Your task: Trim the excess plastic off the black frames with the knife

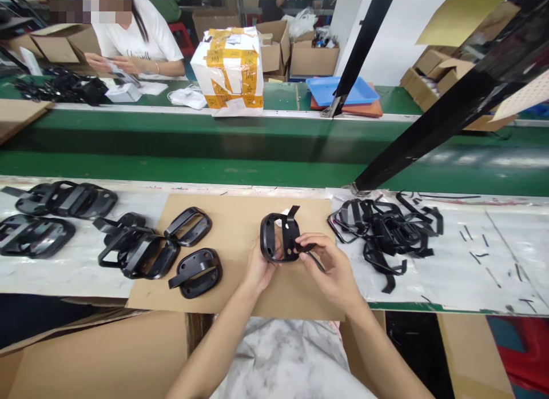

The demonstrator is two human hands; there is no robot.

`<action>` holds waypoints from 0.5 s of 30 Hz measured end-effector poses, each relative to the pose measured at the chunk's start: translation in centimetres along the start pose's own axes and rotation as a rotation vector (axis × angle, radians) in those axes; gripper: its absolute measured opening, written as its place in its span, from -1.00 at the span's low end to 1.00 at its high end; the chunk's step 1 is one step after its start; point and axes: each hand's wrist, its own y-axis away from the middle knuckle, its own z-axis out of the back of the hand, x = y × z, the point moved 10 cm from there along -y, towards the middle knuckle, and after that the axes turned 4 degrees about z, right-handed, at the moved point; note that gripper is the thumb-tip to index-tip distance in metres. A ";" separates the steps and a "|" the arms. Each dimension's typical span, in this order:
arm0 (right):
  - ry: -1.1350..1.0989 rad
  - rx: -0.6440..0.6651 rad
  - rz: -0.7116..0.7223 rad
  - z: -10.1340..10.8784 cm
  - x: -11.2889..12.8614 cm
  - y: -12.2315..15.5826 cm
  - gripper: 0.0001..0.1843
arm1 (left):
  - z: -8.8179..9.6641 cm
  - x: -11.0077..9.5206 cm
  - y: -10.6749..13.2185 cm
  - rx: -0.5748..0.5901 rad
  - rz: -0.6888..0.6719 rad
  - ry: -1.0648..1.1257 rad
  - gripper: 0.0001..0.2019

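My left hand [258,269] grips a black oval plastic frame [271,240] from below, holding it upright over a cardboard sheet [240,227]. A black strap [293,233] runs through the frame, and my right hand [330,266] pinches its loose end beside the frame. Both hands are closed on these parts. Two finished frames with straps [194,250] lie flat on the cardboard to the left.
A tangle of loose black straps [384,230] lies to the right, more black frames [55,216] to the left. Beyond runs a green conveyor [214,153]. Across it a person in white handles items by cardboard boxes, a taped white box [229,67] and a blue tray [338,90].
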 end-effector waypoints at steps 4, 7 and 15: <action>0.080 0.086 0.047 -1.2 0.7 0.0 -0.80 | 0.3 0.2 -0.2 -0.033 -0.003 0.008 -0.66; 0.185 0.057 0.117 -1.4 1.4 0.2 -0.78 | 0.6 0.2 -0.1 -0.056 -0.019 0.002 -0.64; 0.265 0.128 0.307 -2.5 2.5 1.0 -0.59 | 2.0 -1.0 -0.1 -0.149 -0.140 -0.074 -0.71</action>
